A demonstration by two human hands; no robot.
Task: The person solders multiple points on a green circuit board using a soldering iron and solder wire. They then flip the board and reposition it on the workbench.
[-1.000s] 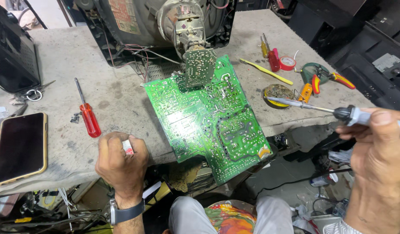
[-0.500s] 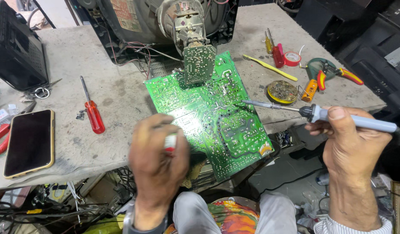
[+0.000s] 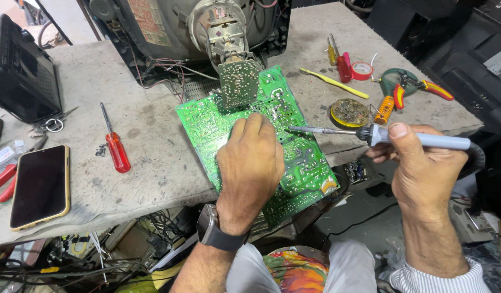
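Left hand [image 3: 250, 163] lies palm-down on the green circuit board [image 3: 304, 163], fingers together and pressed flat against the solder side; it clamps nothing visible, though what lies under the palm cannot be told. Right hand [image 3: 418, 168] is closed around the pale handle of a soldering iron [image 3: 370, 133], thumb on top, the metal tip pointing left and standing just beside the left fingertips over the board's middle.

The board sits tilted at the near edge of the grey tabletop [image 3: 153, 146], its near right corner overhanging, its far end joined to the smaller neck board [image 3: 238, 84] on the back of an opened tube television [image 3: 191, 27].

Other items: red-handled screwdriver [image 3: 116, 147] left of the board with loose screws just beside it; a dark phone [image 3: 40, 185] near the left edge; a round tin of flux or tip cleaner [image 3: 349, 113], a solder coil [image 3: 385, 108], red tape roll [image 3: 362, 70] and pliers [image 3: 424, 87] to the right.

Risks, as judged:
- Tip stands very close to bare fingers; a small slip would burn them
- Overhanging board rests on hand pressure alone; lifting the hand could let it tip and strain the wires to the set
- Iron cord hangs off the right edge and could snag
- Loose screws could roll under the board and bridge tracks
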